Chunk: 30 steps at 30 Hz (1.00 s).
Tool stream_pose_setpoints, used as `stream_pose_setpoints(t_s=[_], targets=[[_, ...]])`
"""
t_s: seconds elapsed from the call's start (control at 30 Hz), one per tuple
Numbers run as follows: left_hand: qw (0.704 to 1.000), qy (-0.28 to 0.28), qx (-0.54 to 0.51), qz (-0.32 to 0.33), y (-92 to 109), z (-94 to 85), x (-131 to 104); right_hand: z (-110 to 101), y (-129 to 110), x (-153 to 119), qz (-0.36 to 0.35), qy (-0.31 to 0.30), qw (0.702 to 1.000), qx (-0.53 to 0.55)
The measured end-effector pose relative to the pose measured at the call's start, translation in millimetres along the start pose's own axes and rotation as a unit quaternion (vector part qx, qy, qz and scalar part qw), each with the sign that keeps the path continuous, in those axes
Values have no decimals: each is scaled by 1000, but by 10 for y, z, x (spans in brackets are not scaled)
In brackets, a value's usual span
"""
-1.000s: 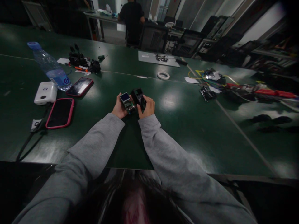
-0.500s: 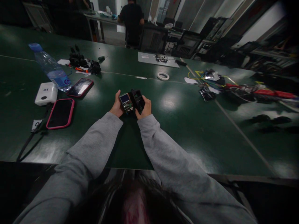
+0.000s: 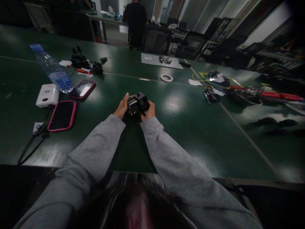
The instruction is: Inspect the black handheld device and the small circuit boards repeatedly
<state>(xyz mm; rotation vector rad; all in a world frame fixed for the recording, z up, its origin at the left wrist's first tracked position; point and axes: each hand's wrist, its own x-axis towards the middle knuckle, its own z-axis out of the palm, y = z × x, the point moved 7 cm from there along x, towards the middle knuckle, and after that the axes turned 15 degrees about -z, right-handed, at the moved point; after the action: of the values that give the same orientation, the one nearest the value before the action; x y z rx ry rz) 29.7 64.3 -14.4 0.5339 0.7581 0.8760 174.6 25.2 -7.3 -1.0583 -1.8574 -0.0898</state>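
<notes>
My left hand is closed on a green circuit board with a small screen, its thumb along the board's left side. Fingers of my right hand grip a black plastic housing from the right and below. The housing is tilted and overlaps the board's upper right part, so much of the screen is covered. Whether the two parts touch, I cannot tell. Both are held above the green table, centred in front of me.
On the left are a water bottle, a white box with a cable, and two phones. Black parts and a tape roll lie farther back. Wires clutter the right. A person sits beyond the table.
The black housing has tipped and moved leftward over the circuit board. The board has turned, showing less of its face and screen. Both hands are still gripping their parts.
</notes>
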Motion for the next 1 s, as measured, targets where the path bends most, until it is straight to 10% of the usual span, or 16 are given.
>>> stream_pose_setpoints(t_s=[0.47, 1.0], targets=[[994, 45, 54, 79, 211, -107, -64, -136, 1, 32, 7, 70, 997, 37], [976, -31, -209, -56, 59, -200, 50, -38, 260, -135, 151, 65, 981, 98]])
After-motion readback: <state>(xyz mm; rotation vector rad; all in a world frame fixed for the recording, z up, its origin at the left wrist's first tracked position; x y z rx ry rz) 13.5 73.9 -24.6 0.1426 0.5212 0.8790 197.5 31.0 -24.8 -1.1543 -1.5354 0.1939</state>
